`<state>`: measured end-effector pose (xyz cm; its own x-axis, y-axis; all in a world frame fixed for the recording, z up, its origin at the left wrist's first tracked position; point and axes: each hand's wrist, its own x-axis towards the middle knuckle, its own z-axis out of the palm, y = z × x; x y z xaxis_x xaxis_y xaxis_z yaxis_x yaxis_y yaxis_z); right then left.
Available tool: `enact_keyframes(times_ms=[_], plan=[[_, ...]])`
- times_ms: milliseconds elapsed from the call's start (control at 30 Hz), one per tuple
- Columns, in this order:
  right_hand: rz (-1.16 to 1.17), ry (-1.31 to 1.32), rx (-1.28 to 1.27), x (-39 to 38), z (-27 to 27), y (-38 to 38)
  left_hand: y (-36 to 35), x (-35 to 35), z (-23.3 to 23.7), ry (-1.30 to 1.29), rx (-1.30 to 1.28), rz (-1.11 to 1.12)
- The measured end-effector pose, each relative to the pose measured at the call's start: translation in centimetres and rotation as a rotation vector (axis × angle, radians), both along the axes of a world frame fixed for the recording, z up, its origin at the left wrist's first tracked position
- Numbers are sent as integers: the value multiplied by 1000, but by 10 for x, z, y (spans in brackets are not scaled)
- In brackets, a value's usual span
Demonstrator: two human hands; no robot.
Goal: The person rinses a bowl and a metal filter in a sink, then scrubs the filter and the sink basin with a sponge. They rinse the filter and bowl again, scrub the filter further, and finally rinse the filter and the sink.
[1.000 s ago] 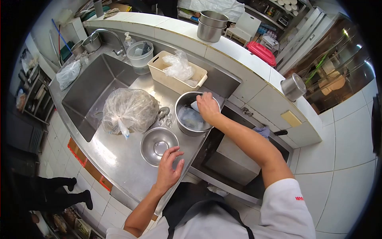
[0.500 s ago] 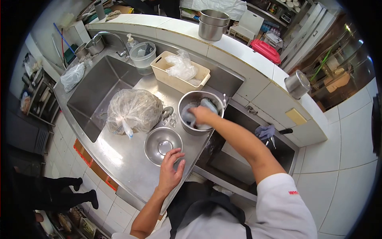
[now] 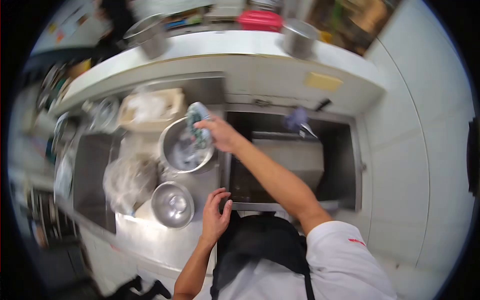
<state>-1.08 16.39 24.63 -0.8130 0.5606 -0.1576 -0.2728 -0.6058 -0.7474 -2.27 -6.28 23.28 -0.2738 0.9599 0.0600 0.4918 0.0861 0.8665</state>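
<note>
My right hand (image 3: 217,132) grips a green and white cloth (image 3: 198,125) at the right rim of a deep steel pot (image 3: 172,132). The cloth hangs partly over the pot, where clear, pale contents show, too blurred to name. Near the counter's right edge, my left hand (image 3: 216,215) is empty with its fingers apart and slightly curled. An empty-looking steel bowl (image 3: 172,205) rests on the steel counter to its left. Beyond the bowl lies a bulky clear plastic bag (image 3: 131,182), its contents smeared by motion.
A dark sink (image 3: 340,155) with a grey board (image 3: 287,160) inside is on the right, a purple cloth (image 3: 296,118) at its back. A beige bin (image 3: 175,102) stands behind the pot. Steel pots (image 3: 300,40) sit on the ledge. A person's dark legs (image 3: 137,289) show lower left.
The view has swung right. My right hand has come up from inside the pot with the cloth. My left hand is now to the right of the bowl, no longer over its rim.
</note>
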Motion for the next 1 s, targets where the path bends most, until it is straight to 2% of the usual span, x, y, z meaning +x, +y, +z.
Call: enact_keyframes(times_ms=[33,133,300,400,433,500,533,600,633,700,733,767,800,833,900,967,1000], plan=[[-46,120,-33,26,-4,-3,8,13,-11,-5,-20,-89],[-219,202,-60,126,-19,-20,32,54,-49,34,-185,-285],[-740,-139,-195,302,-99,-59,89,106,-144,246,-309,-535],[-1075,-464,-204,384,-176,-73,162,145,-187,474,-73,-693],[-1107,-586,-203,407,-193,-74,189,159,-202,531,-17,-739],[-1271,-776,-10,436,-229,-63,243,185,-227,547,31,-769],[-1285,-777,-41,447,-257,-52,270,193,-246,599,41,-750],[-1342,-1180,236,461,-317,-24,303,199,-277,650,48,-754],[-1347,-1189,213,461,-334,-15,314,198,-287,690,-43,-722],[-1108,-1008,23,462,-352,0,322,204,-299,725,-139,-700],[-1115,-1012,6,463,-354,-1,318,199,-298,762,-184,-699],[-1026,-1021,-62,465,-339,-4,314,195,-300,796,-228,-693],[-925,-1029,-125,463,-336,-10,310,192,-305,823,-169,-673],[-917,-1037,-130,458,-335,-14,306,187,-307,815,-178,-674],[-955,-866,-133,438,-352,-17,302,174,-309,860,-124,-592],[-835,-906,-122,403,-392,-21,295,143,-326,908,-152,-541],[-828,-885,-125,400,-354,-19,296,139,-329,957,-175,-494]])
